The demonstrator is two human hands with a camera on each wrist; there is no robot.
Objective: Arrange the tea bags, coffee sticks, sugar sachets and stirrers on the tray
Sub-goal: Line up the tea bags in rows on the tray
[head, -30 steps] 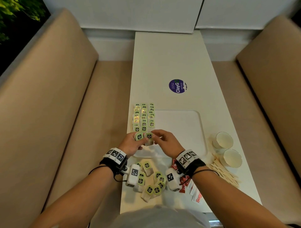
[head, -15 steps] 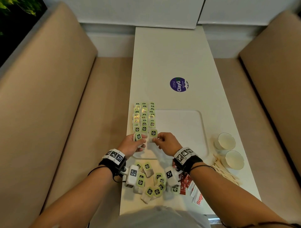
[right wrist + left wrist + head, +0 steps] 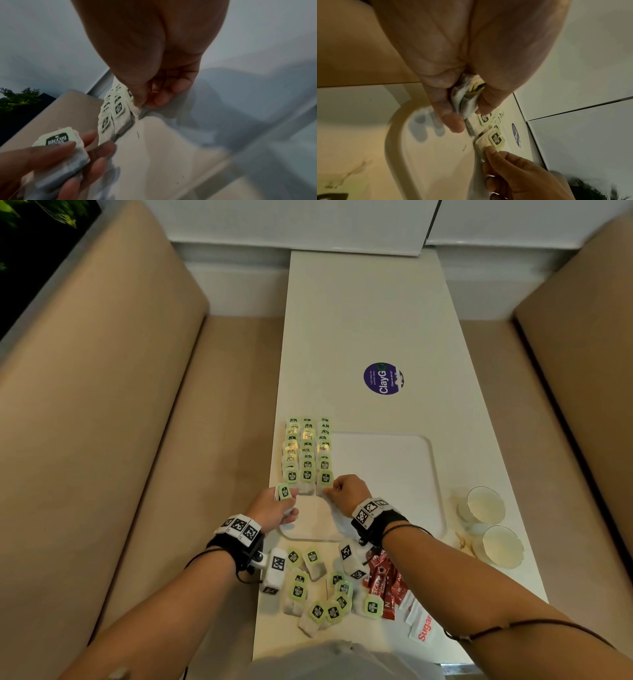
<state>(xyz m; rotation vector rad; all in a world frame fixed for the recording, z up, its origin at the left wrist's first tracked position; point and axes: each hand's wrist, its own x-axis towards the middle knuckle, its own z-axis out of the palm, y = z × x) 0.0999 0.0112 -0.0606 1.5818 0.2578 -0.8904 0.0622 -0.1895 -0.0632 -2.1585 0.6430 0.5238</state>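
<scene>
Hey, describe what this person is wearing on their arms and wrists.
Both forearms are bare, no sleeves. Each wrist carries a black strap topped with white blocks printed with black square markers. A white camera box, also marker-tagged, hangs under each wrist. A thin black cable runs up each arm.

Tray (image 3: pixel 394 474) lies mid-surface (image 3: pixel 359 320). Tea bag rows (image 3: pixel 307 453) occupy the tray's left side. Loose tea bags (image 3: pixel 318 594) lie before the tray; coffee sticks (image 3: pixel 387 583) and sugar sachets (image 3: pixel 423 628) right of them. Two cups (image 3: pixel 493 525) right of the tray.
</scene>
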